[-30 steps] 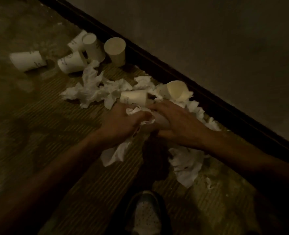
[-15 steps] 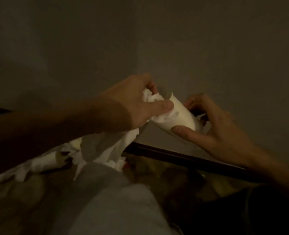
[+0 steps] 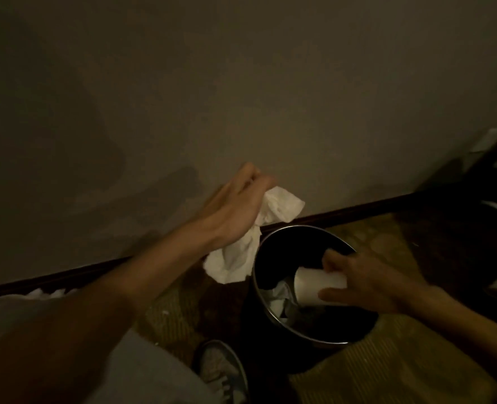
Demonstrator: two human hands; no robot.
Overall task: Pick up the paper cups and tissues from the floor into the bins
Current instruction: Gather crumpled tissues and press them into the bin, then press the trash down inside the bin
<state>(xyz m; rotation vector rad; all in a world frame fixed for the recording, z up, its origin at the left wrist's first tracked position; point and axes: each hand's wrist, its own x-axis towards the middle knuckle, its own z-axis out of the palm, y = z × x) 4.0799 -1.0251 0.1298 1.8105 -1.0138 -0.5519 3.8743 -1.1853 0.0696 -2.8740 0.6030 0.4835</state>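
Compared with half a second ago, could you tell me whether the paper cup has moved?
Yes: the paper cup, then seen above the baseboard, is now below it, in the right hand over the bin.

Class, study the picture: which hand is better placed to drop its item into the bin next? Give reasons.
Right. The right hand holds the paper cup over the open bin; the left hand grips tissue hanging mostly outside its rim, so it likely must move further.
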